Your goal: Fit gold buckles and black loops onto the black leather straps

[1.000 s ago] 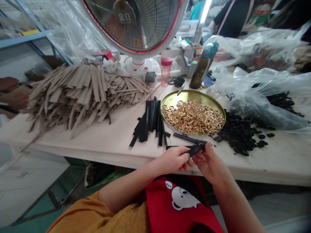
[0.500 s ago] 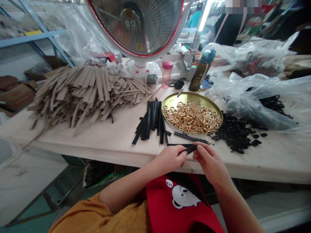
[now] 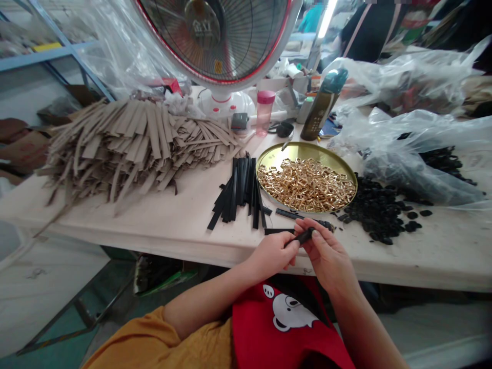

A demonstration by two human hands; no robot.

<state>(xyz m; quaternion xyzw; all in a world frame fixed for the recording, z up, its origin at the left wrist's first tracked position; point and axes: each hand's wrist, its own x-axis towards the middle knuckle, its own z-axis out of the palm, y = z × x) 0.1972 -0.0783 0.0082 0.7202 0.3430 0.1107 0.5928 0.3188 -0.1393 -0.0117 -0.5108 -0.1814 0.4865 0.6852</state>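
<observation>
My left hand (image 3: 273, 252) is closed on a short black strip (image 3: 303, 237) at the front edge of the table. Thumb and fingers of my right hand (image 3: 326, 251) pinch the strip's other end. Just beyond the hands lie a black strip with small metal bits at its end (image 3: 288, 214) and a flat black strip (image 3: 277, 231). Behind them stands a round gold tray (image 3: 294, 148) heaped with small gold metal buckles (image 3: 309, 184). Left of the tray is a bunch of black strips (image 3: 240, 187). Small black pieces (image 3: 374, 210) are spread to its right.
A large heap of tan strips (image 3: 115, 143) covers the table's left side. At the back are a fan (image 3: 219, 46), a pink-lidded cup (image 3: 265, 115) and a dark bottle with a teal top (image 3: 323, 105). Clear plastic bags (image 3: 423, 164) lie at the right.
My right hand has shifted slightly left and its fingers have come up around the strip's end. Both hands now sit closer together. The view has tilted a little.
</observation>
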